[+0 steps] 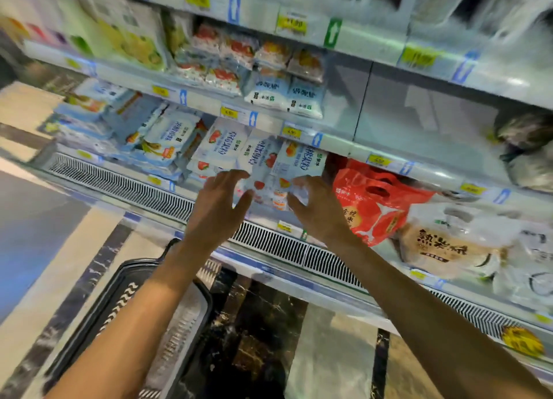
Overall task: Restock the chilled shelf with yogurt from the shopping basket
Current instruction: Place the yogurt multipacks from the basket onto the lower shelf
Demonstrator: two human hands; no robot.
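White and blue yogurt multipacks (270,171) with strawberry and peach pictures lean on the lower chilled shelf (335,152). My left hand (220,202) is spread open just left of and below the packs, its fingertips near their lower edge. My right hand (314,202) is at the right lower corner of the peach pack (299,165), fingers curled against its wrapper; I cannot tell whether it grips. The black shopping basket (125,303) stands on the floor under my left forearm, which hides part of its inside.
A red bag (374,201) and beige packs (443,243) fill the shelf to the right. More yogurt packs (167,135) lie to the left and on the shelf above. A ventilation grille (269,240) runs along the cabinet front. Marble floor lies below.
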